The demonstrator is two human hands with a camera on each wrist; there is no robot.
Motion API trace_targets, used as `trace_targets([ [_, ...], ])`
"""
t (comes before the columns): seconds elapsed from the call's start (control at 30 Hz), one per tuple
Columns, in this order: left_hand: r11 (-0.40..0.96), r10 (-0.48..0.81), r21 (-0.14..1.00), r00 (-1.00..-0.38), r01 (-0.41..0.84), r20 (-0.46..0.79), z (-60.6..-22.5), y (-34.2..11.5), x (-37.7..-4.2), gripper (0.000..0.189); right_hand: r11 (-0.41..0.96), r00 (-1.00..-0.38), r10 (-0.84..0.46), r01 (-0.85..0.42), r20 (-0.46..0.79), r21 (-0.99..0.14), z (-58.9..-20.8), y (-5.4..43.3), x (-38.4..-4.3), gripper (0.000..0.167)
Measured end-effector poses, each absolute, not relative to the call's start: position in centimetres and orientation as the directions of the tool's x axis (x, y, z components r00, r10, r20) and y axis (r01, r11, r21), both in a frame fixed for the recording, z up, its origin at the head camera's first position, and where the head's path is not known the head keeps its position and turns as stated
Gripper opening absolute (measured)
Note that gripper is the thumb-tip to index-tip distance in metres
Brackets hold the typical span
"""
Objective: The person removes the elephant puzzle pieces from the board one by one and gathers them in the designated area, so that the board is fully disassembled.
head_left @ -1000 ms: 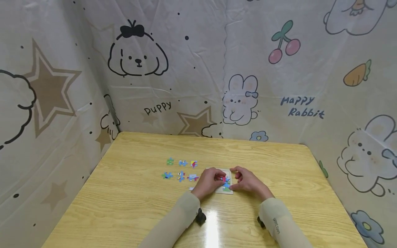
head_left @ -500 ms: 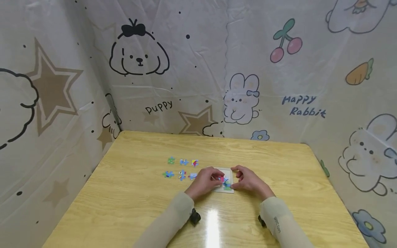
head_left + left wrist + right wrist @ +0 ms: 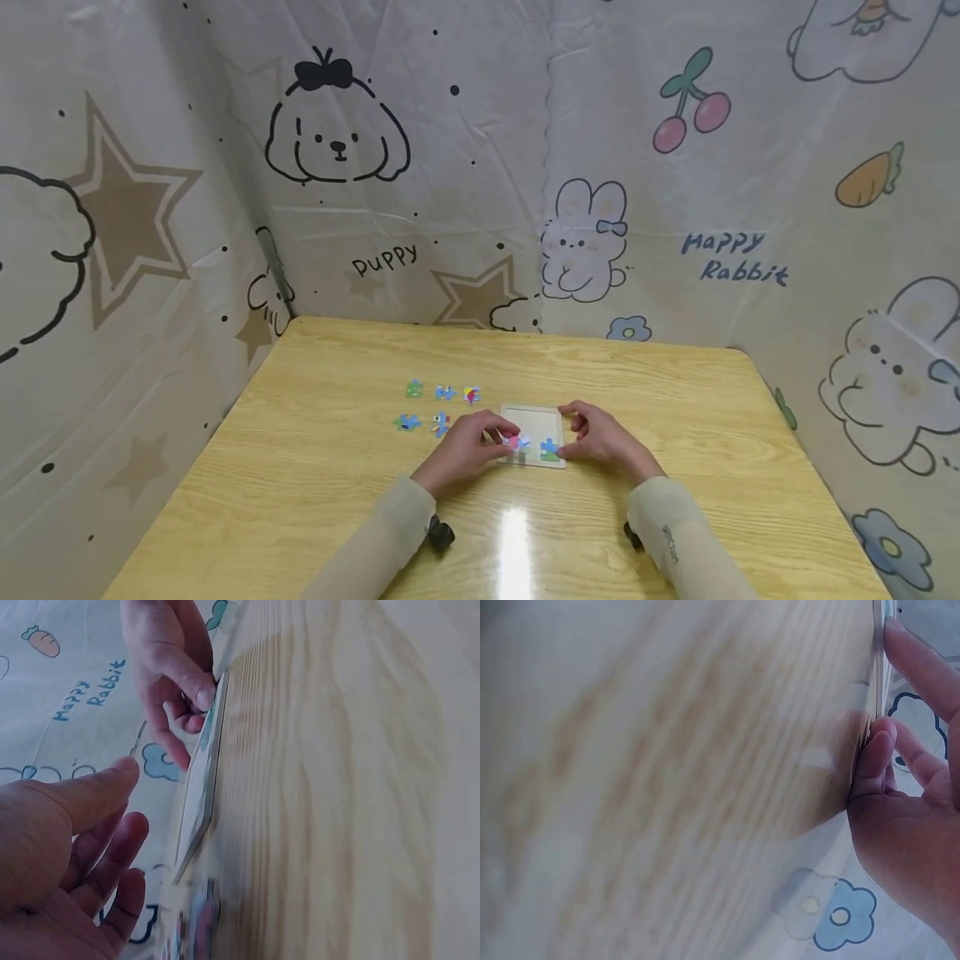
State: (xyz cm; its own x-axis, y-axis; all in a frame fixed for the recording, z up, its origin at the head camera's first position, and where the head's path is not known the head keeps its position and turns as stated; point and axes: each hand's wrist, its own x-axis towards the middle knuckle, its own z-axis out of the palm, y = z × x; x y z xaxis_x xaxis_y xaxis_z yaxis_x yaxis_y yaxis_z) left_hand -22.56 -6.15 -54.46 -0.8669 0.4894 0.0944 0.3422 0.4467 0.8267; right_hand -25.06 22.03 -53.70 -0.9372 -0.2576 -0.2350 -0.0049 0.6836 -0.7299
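My left hand (image 3: pixel 460 450) pinches a jigsaw piece (image 3: pixel 517 442) with pink on it between thumb and fingertips, over the left part of a pale puzzle tray (image 3: pixel 532 419). In the left wrist view, the held jigsaw piece (image 3: pixel 139 738) appears edge-on, above the tray surface (image 3: pixel 196 791). At the tray's right side is my right hand (image 3: pixel 602 437), thumb on the lower right corner and index finger at the upper right one. One blue and green jigsaw piece (image 3: pixel 550 451) lies in the tray's lower right corner, beside the right thumb.
Left of the tray, loose jigsaw pieces lie in rows on the wooden table (image 3: pixel 337 500), among them a green piece (image 3: pixel 414 389) and a red and yellow piece (image 3: pixel 471 394). The left hand partly covers the nearer row. Printed curtains (image 3: pixel 480 167) stand behind and beside the table.
My left hand has moved left across the tray with the pinched jigsaw piece, from above the corner piece to the tray's left part. My right hand has stayed at the tray's right side.
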Motion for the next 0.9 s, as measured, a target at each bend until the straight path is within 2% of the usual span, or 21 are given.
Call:
trace_targets([
  [0.43, 0.451, 0.421, 0.826, -0.897, 0.336, 0.135, -54.1, -10.5, -21.5, 0.023, 0.669, -0.939, -0.255, 0.000, -0.229, -0.743, -53.8, 22.0, -25.1, 0.075],
  [0.9, 0.508, 0.343, 0.812, -0.932, 0.288, 0.115, -54.5, -15.4, -20.6, 0.027, 0.674, -0.938, -0.264, -0.011, -0.227, -0.739, -53.9, 22.1, -25.1, 0.076],
])
